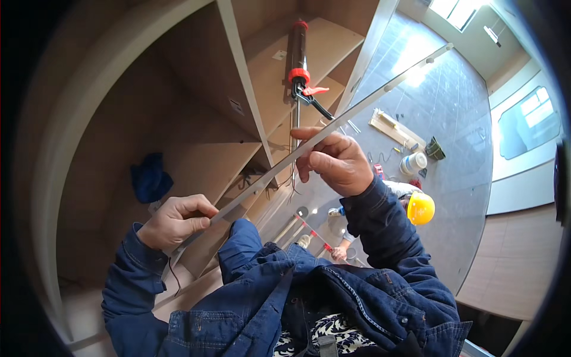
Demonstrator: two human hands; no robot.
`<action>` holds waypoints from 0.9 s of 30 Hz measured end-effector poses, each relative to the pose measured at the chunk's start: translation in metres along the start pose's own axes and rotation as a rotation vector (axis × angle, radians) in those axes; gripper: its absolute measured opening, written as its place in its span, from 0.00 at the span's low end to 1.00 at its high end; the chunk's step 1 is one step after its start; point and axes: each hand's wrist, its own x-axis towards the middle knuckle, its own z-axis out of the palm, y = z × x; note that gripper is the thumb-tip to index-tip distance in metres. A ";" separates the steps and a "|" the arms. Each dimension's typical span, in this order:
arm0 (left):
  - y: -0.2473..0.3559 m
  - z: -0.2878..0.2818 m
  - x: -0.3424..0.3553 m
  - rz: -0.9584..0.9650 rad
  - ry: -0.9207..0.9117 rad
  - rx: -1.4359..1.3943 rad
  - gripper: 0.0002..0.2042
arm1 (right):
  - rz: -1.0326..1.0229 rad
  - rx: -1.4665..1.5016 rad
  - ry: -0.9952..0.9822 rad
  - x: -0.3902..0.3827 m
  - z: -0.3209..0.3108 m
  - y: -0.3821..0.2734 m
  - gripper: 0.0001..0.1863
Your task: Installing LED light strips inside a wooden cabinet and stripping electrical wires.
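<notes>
A long, narrow pale strip slants across the view from lower left to upper right. Small lumps sit along its far part, and a thin dark wire hangs by its lower end. My left hand pinches the strip near that end between thumb and fingers. Farther up, my right hand is closed round it, index finger stretched across. Just beyond my right hand lies a caulking gun with a dark tube, red collar and red trigger, resting on a wooden shelf.
Wooden cabinet compartments fill the left, with a blue cloth item inside one. Below right, a person in a yellow hard hat is near a ladder-like frame. A white bucket and a board are on the grey floor.
</notes>
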 end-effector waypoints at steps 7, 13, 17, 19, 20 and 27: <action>0.011 0.013 -0.052 -0.006 0.079 -0.100 0.08 | -0.022 -0.105 -0.076 0.005 0.050 -0.014 0.11; 0.042 0.012 -0.088 0.013 0.221 0.041 0.10 | -0.223 -0.089 -0.067 0.010 0.068 -0.025 0.12; 0.067 0.022 -0.130 0.117 0.457 0.067 0.14 | -0.257 -0.066 -0.119 0.014 0.084 -0.039 0.14; 0.079 0.027 -0.154 0.250 0.696 0.287 0.14 | -0.297 -0.112 -0.085 0.017 0.093 -0.048 0.16; 0.083 0.031 -0.167 0.329 0.752 0.340 0.14 | -0.299 -0.125 -0.066 0.016 0.096 -0.052 0.16; 0.078 0.060 -0.253 0.568 1.174 0.441 0.12 | -0.346 -0.114 -0.126 0.023 0.113 -0.075 0.17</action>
